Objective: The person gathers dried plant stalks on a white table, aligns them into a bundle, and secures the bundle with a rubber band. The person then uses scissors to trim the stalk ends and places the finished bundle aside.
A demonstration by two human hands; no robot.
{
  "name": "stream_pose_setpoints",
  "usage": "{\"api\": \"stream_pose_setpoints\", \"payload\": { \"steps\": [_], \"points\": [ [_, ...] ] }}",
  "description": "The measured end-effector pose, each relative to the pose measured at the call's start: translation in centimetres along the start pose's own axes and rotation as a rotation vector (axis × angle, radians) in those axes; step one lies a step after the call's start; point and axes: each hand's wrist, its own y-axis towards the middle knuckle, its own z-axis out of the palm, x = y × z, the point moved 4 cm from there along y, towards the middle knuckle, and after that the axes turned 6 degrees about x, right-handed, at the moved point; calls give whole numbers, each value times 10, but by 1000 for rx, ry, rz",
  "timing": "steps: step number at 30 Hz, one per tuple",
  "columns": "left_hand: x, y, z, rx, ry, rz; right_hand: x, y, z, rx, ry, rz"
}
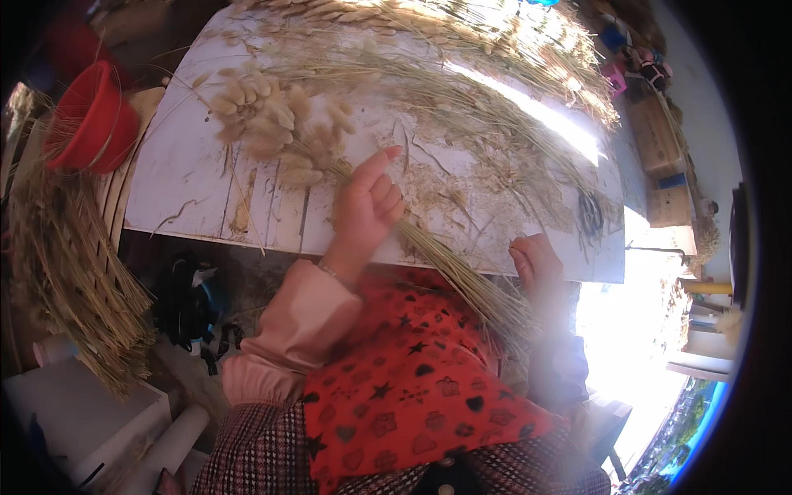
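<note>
My left hand (pixel 370 201) is closed around the stems of a bundle of dried bunny-tail grass (pixel 455 260). Its fluffy heads (pixel 272 120) lie over the table at the upper left, and the stems run down to the right past the table's front edge. Near that edge my right hand (pixel 537 260) has its fingers curled, thumb against the fingertips, apart from the bundle; whether it pinches something small is not clear. Loose stalks (pixel 495 102) lie across the white wooden table (pixel 179 185), with a dark coil of ties (pixel 589 213) at its right.
A red plastic bucket (pixel 96 124) stands left of the table, above a large sheaf of dried stalks (pixel 80 266). More bunny-tail grass (pixel 433 18) is piled along the far edge. Cardboard boxes (pixel 657 133) stand at the right. A white box (pixel 86 408) is at the lower left.
</note>
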Motion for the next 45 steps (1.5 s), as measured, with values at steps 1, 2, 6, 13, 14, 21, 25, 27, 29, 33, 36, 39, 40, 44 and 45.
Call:
{"api": "stream_pose_setpoints", "payload": {
  "steps": [1, 2, 6, 13, 14, 21, 25, 27, 29, 33, 36, 39, 40, 44, 45],
  "points": [
    [0, 0, 1, -6, 1, 3, 1, -4, 3, 44, -26, -29],
    [-1, 0, 2, -12, 1, 5, 1, -6, 6, 93, -61, -44],
    [0, -1, 2, -53, 18, 17, -1, -13, 9, 11, -6, -34],
    [0, 0, 1, -40, 9, 13, -6, -19, 20, -13, 73, 33],
    [0, 0, 1, -38, 8, 13, -8, -19, 23, 15, 72, 30],
    [0, -1, -1, 18, 2, 18, -10, -17, 24, 258, 16, 80],
    [1, -2, -1, 43, 21, 34, 6, 10, 8, 231, -47, -20],
    [1, -3, 0, 39, 44, 34, 20, 32, 9, 57, 38, -80],
    [1, -4, 1, 53, 54, 20, 35, 51, 24, -142, 206, -43],
    [-2, -8, 3, 75, 28, -3, 58, 69, 65, 74, 554, 59],
    [-5, -8, 7, 184, -14, 3, 59, 76, 67, -11, 589, 40],
    [-5, -9, 13, 301, -19, 74, 45, 72, 65, 71, 863, 222],
    [-5, -9, 15, 331, -27, 83, 42, 71, 65, 130, 909, 250],
    [-6, -10, 19, 426, 21, 113, 48, 71, 67, 262, 758, 64],
    [-7, -11, 19, 434, 49, 116, 49, 72, 68, 260, 718, 52]
  ]
}}
